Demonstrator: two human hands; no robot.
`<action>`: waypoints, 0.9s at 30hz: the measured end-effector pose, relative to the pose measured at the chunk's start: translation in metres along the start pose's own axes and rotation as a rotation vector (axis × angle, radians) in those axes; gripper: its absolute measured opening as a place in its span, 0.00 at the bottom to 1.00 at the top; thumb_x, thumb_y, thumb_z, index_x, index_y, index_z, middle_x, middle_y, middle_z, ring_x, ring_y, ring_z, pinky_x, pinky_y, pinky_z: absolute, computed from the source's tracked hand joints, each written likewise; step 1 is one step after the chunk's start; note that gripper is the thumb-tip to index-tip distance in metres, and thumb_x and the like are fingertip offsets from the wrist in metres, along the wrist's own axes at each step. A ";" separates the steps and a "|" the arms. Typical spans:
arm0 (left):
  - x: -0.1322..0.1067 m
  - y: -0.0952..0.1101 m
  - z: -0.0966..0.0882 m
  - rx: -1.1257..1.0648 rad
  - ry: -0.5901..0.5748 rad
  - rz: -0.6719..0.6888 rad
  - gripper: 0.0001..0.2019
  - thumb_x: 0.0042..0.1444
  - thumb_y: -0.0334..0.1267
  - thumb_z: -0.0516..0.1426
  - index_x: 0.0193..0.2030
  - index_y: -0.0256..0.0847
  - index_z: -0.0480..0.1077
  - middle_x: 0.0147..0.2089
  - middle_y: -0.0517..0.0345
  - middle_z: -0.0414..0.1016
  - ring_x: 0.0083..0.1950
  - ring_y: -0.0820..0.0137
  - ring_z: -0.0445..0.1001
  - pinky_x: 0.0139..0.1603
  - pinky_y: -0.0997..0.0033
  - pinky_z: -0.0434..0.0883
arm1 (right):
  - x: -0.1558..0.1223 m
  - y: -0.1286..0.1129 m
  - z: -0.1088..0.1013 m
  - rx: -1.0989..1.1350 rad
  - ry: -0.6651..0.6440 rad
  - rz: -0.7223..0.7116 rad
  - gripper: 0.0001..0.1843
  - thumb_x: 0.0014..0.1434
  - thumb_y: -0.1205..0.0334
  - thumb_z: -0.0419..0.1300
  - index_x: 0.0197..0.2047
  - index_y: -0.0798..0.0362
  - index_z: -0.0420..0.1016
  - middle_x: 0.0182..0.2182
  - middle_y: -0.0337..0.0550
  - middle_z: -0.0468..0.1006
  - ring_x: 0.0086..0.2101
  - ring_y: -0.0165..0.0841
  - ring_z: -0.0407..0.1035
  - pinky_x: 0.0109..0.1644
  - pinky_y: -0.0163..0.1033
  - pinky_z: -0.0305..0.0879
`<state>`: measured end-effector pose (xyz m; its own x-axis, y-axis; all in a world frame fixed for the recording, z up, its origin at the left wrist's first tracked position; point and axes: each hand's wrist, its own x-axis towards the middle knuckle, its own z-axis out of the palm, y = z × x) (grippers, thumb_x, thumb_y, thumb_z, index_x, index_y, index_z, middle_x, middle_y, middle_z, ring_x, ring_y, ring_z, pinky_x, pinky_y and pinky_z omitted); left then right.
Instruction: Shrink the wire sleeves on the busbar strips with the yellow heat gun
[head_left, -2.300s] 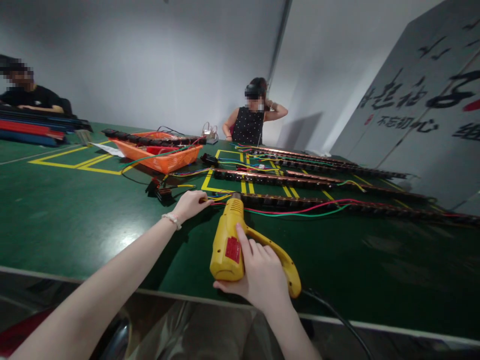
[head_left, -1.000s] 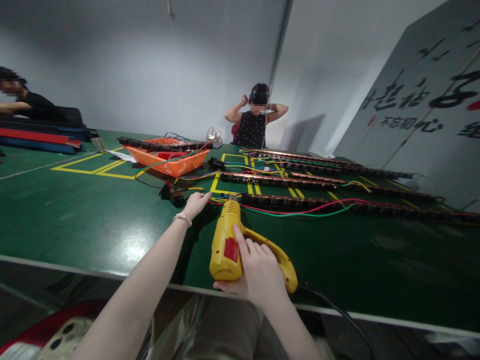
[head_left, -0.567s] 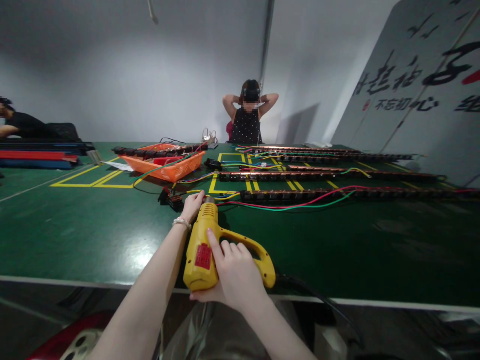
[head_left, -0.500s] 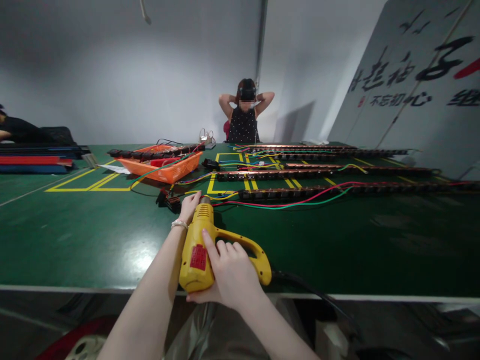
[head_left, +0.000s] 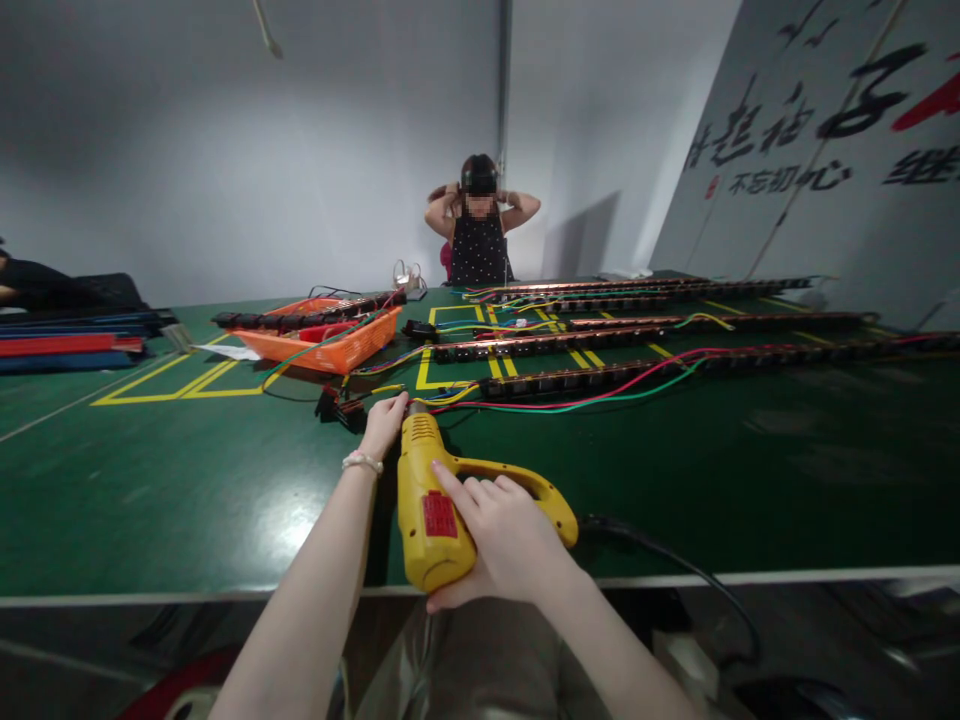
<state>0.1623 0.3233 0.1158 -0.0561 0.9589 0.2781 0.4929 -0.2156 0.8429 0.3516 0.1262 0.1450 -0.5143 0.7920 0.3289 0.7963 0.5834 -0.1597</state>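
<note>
My right hand (head_left: 502, 535) is wrapped round the body of a yellow heat gun (head_left: 427, 500), whose nozzle points away from me across the table. Its loop handle sticks out to the right, and a black cord trails off the table's front edge. Beside the nozzle, my left hand (head_left: 385, 425) is closed in a pinch at the coloured wires (head_left: 450, 396). These wires run to the nearest long black strip (head_left: 570, 380). What exactly the left fingers grip is partly hidden. Just left of that hand lies a black connector (head_left: 337, 405).
An orange basket (head_left: 322, 350) holding black strips and wires stands at the back left. Several long strips with wires (head_left: 555, 345) lie across the green table (head_left: 187, 480). Flat red and blue pieces (head_left: 71, 346) are stacked far left. A person (head_left: 480, 235) sits opposite, arms raised.
The heat gun and my right hand have shifted right, and the gun has turned slightly. My left hand stays by the wires. The whole view has tilted a little.
</note>
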 end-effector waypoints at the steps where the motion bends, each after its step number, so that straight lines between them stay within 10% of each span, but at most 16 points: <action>1: -0.001 0.001 0.000 0.008 0.005 0.007 0.21 0.50 0.55 0.49 0.18 0.40 0.62 0.19 0.62 0.59 0.25 0.72 0.58 0.27 0.71 0.55 | -0.003 0.005 -0.002 0.008 -0.003 -0.003 0.64 0.39 0.24 0.54 0.68 0.58 0.43 0.40 0.50 0.74 0.39 0.43 0.69 0.47 0.47 0.59; 27: -0.005 0.001 0.002 0.131 -0.040 0.073 0.24 0.54 0.58 0.48 0.19 0.41 0.57 0.18 0.65 0.56 0.24 0.73 0.57 0.27 0.71 0.51 | -0.016 0.047 -0.025 -0.031 0.043 0.257 0.65 0.35 0.31 0.65 0.68 0.54 0.43 0.44 0.51 0.75 0.43 0.45 0.71 0.48 0.49 0.63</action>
<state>0.1645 0.3185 0.1144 0.0171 0.9486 0.3159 0.6037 -0.2616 0.7530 0.4051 0.1370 0.1555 -0.2799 0.9049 0.3207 0.9088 0.3574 -0.2152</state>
